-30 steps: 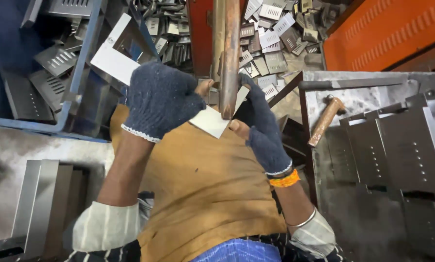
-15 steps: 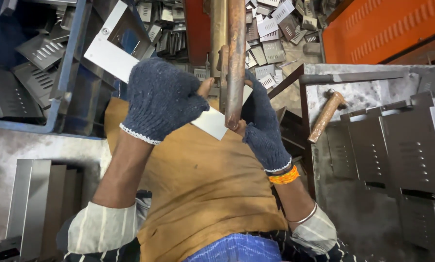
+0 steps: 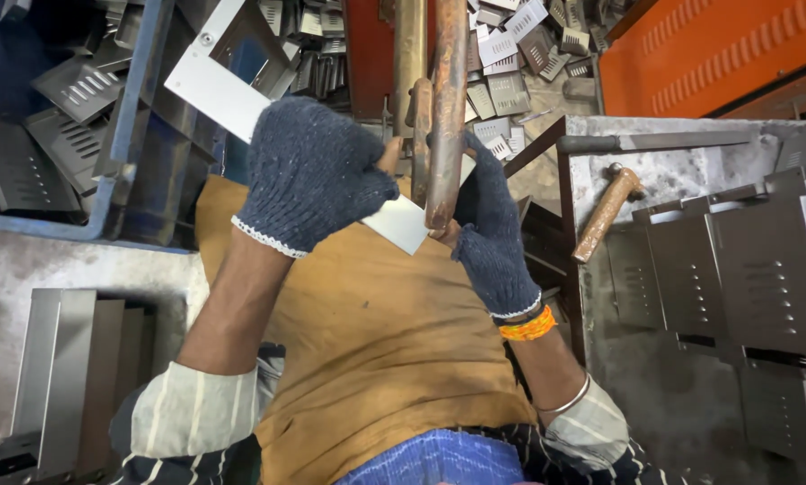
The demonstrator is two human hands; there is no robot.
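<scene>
Head view looks down on our two gloved hands at a rusty upright lever bar (image 3: 446, 108). Our left hand (image 3: 308, 175) is closed around a flat pale metal bracket (image 3: 219, 90), fingers curled over its middle so that one end juts up and to the left while the other end (image 3: 403, 224) pokes out under the bar. Our right hand (image 3: 493, 224) reaches in from the other side, fingers wrapped near the base of the bar and touching the bracket's lower end; we cannot tell how firmly it pinches there.

As for progress, we judge the piece to be seated in the press but not yet released: it lies across our brown apron (image 3: 376, 341), between both hands. Plenty of louvred grey panels (image 3: 79, 90) sit in the blue bin (image 3: 120, 144) at our left, and a scatter of small punched pieces (image 3: 510, 54) lies on the floor beyond the bar. A wooden-handled hammer (image 3: 605, 211) rests on the grey table (image 3: 681, 386) at our right, beside more stacked louvred panels (image 3: 762, 278).
</scene>
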